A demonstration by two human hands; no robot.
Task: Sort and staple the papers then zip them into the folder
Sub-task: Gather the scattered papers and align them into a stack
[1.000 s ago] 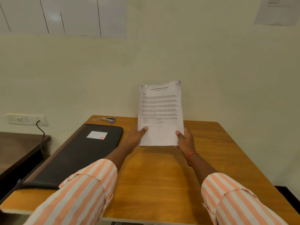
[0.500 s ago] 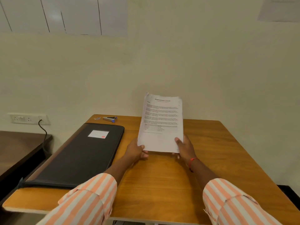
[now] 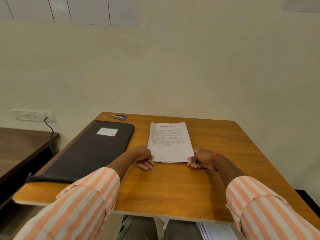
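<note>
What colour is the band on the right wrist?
Red: a thin band on the right wrist, clear in the head view.

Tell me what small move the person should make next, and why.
Probably release the left hand and reach for the stapler at the far left corner of the table, beyond the black folder. The stack of papers lies flat, pinched at its near corners by both hands; the right hand could steady it.
</note>
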